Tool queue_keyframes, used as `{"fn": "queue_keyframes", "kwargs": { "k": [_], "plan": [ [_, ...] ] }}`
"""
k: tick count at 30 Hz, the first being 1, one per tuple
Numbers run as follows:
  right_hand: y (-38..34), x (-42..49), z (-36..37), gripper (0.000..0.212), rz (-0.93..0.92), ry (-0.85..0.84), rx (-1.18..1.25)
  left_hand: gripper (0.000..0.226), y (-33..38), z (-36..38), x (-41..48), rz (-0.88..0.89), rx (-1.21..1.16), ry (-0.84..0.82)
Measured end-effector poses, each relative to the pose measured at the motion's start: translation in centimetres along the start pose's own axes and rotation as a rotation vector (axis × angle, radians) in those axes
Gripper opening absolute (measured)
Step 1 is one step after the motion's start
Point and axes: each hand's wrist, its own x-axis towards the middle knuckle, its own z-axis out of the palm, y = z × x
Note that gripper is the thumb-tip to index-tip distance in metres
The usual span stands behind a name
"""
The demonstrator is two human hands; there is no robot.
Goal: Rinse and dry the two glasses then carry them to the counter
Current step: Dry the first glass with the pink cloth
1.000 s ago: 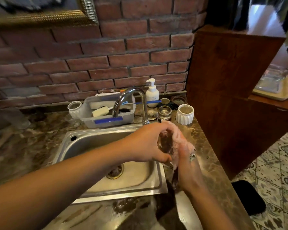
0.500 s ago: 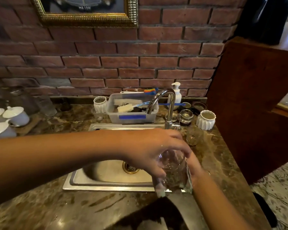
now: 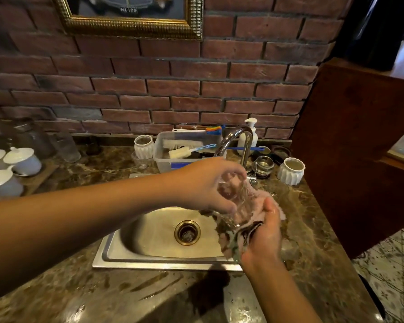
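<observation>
A glass (image 3: 234, 199) is held against a cloth (image 3: 254, 201) above the sink's (image 3: 107, 252) right edge.
The glass is blurred and half hidden by cloth and fingers; its mouth cannot be made out. It is gripped from above by the left hand's (image 3: 205, 183) curled fingers, and the cloth is clutched by the right hand (image 3: 266, 234). Its long axis is near upright.

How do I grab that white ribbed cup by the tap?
Best wrap your fingers round the ribbed wall of the white ribbed ceramic cup, coming from the front. It stands upright and no handle shows. The brown wooden panel is close on its right and a small glass jar on its left.
</observation>
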Motion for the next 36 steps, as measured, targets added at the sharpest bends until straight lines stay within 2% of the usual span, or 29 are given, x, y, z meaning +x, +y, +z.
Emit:
{"fn": "queue_keyframes", "kwargs": {
  "k": [4,6,8,10,12,16,19,24,26,29,31,33,36],
  "plan": [
    [0.2,-1.7,0.8,0.053,-0.233,0.022,-0.390,0.061,0.5,-0.5,0.2,-0.102,-0.219,0.075],
    [0.7,-2.6,1.2,0.039,-0.480,0.039,-0.620,0.058,1.0,-1.0,0.3,-0.174,-0.342,0.066],
    [1.4,-2.4,1.0,0.055,-0.855,-0.140,-0.804,0.053,1.2,-1.5,0.4,-0.205,-0.428,0.051],
    [2.2,-1.6,0.3,0.067,-1.075,-0.232,-1.028,0.050,1.1,-1.9,0.4,-0.225,-0.488,0.049],
    [2.6,-1.4,-0.4,0.073,-1.170,-0.207,-1.212,0.051,0.7,-2.0,0.2,-0.256,-0.540,0.054],
    [3.0,-1.1,-2.5,0.061,-1.361,-0.221,-1.381,0.050,0.0,-1.6,-0.2,-0.289,-0.657,0.093],
    [3.0,-0.5,-3.0,0.058,-1.393,-0.223,-1.449,0.049,-0.5,-1.1,-0.2,-0.323,-0.686,0.121],
    [2.2,-0.3,-2.6,0.059,-1.351,-0.261,-1.437,0.042,-0.3,-0.5,-0.6,-0.347,-0.825,0.125],
    [1.5,-0.6,-1.2,0.062,-1.107,-0.209,-1.215,0.046,0.0,-0.1,-0.6,-0.310,-0.749,0.141],
    [0.4,-0.8,0.9,0.056,-0.622,-0.049,-0.661,0.055,0.6,0.2,-0.7,-0.251,-0.572,0.189],
    [-0.3,0.0,1.5,0.051,-0.423,-0.048,-0.515,0.055,0.8,0.0,-0.8,-0.179,-0.473,0.208],
    [-1.0,0.7,1.8,0.047,-0.192,-0.066,-0.389,0.053,0.9,0.0,-1.0,-0.085,-0.259,0.186],
    [-1.7,1.0,1.8,0.057,0.074,-0.141,-0.288,0.067,1.2,0.7,-1.3,-0.014,0.111,0.110]
  ]
}}
